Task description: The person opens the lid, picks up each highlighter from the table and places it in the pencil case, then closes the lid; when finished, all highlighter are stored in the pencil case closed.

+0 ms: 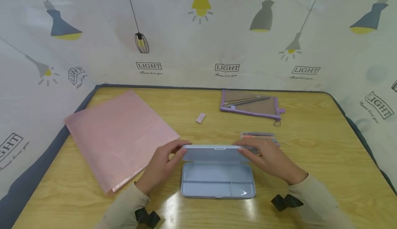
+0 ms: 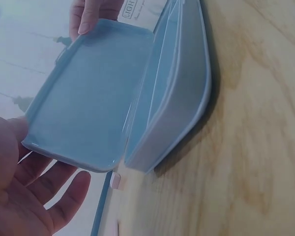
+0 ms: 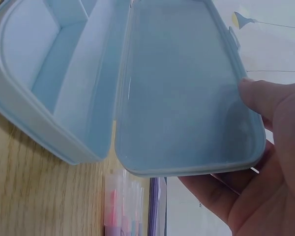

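Note:
A light blue pencil case (image 1: 206,189) lies on the table in front of me, its lid (image 1: 217,153) raised on the hinge at the far side. Divider walls split the tray into compartments, and nothing lies in them. My left hand (image 1: 162,163) pinches the lid's left corner, thumb on the inner face and fingers behind. At the opposite corner my right hand (image 1: 271,158) pinches the lid the same way. In the right wrist view the thumb presses the lid (image 3: 182,98) near its rim, with fingers curled behind it.
A pink folder (image 1: 121,136) lies at the left. Behind the case are a small pink eraser (image 1: 200,117) and a purple-edged zip pouch (image 1: 249,110) with pencils. A clear pack of coloured pens (image 1: 258,135) sits just beyond my right hand.

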Motion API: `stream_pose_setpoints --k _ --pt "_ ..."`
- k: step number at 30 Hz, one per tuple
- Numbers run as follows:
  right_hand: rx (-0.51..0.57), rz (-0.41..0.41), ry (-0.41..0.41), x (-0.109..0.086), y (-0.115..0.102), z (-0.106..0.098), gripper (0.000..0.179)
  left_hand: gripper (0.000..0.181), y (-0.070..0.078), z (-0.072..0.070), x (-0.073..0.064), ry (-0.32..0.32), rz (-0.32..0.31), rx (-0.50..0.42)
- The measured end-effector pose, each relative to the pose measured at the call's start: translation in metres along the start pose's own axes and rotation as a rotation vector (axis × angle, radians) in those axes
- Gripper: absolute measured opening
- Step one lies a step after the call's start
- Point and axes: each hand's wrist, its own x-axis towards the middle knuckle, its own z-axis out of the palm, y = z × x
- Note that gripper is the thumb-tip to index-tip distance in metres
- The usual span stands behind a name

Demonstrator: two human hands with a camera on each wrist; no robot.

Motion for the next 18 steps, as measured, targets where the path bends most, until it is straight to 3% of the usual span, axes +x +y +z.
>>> stream_pose_setpoints --k 8,13,15,18 --pt "0.048 0.02 0.019 0.004 0.004 0.003 0.022 0.022 -0.003 0.003 0.002 0.047 -0.031 -0.089" --pt "0.225 0.107 0.047 0.0 0.016 -0.012 0.024 0.021 -0.004 0.005 0.004 0.071 -0.026 -0.084" --pt "0.218 0.159 0.081 -0.001 0.025 -0.022 0.026 0.021 -0.004 0.005 0.005 0.076 -0.03 -0.078" --pt "0.077 0.208 0.108 0.003 0.044 -0.033 0.026 0.02 -0.004 0.005 0.004 0.095 -0.048 -0.066"
